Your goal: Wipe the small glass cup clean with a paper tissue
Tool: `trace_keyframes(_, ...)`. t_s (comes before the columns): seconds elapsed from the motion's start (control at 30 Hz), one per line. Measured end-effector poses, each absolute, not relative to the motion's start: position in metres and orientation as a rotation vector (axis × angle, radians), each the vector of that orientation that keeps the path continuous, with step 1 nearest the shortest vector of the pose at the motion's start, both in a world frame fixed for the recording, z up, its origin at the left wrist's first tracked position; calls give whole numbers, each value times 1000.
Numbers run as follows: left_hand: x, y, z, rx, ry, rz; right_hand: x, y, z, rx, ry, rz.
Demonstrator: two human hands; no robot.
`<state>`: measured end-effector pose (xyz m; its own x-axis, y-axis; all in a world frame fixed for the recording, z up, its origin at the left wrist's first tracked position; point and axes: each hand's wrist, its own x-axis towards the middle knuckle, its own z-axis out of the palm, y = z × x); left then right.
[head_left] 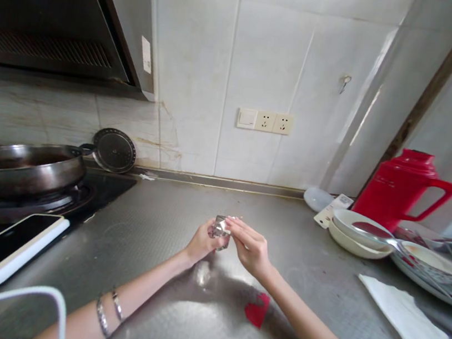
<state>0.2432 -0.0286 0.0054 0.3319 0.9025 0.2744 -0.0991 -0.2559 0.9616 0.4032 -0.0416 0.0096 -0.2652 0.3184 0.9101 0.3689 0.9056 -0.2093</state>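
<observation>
A small, shiny silvery object [221, 226] with a faceted, partly see-through look is held above the middle of the metal counter [170, 330]. My left hand [200, 243] is wrapped around it from the left. At its upper right side, my right hand [249, 248] has its fingers pressed together with the tips on the object; the thumb is mostly hidden. What exactly the object is, I cannot make out. Below my right wrist lies a torn red piece [257, 310] on the counter, roughly heart-shaped.
At left, a steel pan [24, 166] sits on the black stove, with a phone [4, 250] and white cable [36, 291] nearer me. At right are a red thermos [400, 188], stacked bowls [356, 247], a patterned plate [434, 272] and a white paper sheet [410, 322].
</observation>
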Motion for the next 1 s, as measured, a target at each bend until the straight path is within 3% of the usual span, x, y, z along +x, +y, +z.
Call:
trace_keyframes(0.53, 243, -32, 8, 1520, 808, 1160, 406, -37, 7, -687, -1734, -51)
trace_keyframes(0.77, 244, -33, 8, 1483, 795, 1164, 409, -39, 9, -481, -1888, -177)
trace_keyframes(1.0, 244, -35, 11, 1498, 772, 1129, 409, -37, 10, -661, -1758, -105)
